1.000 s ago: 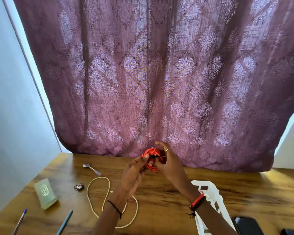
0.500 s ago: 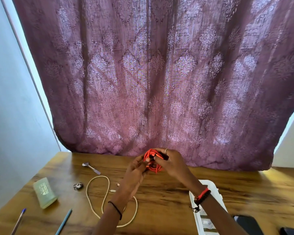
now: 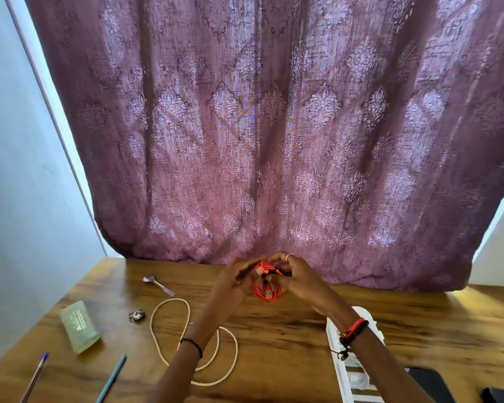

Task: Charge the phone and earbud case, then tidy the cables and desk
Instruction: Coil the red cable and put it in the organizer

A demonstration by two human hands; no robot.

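Note:
A coiled orange cable [image 3: 269,292] hangs above the wooden desk [image 3: 274,344], held between both hands. My left hand [image 3: 233,282] pinches its upper left side. My right hand [image 3: 298,276] grips the top of the coil, with a ring on one finger. A white cable [image 3: 186,324] lies in loose loops on the desk under my left forearm. A white power strip [image 3: 344,370] lies under my right forearm. The dark phone [image 3: 428,382] shows at the bottom right, and a dark object [image 3: 501,395], possibly the earbud case, sits in the corner.
On the desk's left side lie a spoon [image 3: 157,283], a small metal ring object [image 3: 136,315], a pale green case [image 3: 79,327] and two pens [image 3: 35,376] [image 3: 111,379]. A purple patterned curtain [image 3: 274,126] hangs behind the desk's far edge.
The hands have dropped a little with the orange coil, and the coil now hangs lower between them. The view has shifted slightly.

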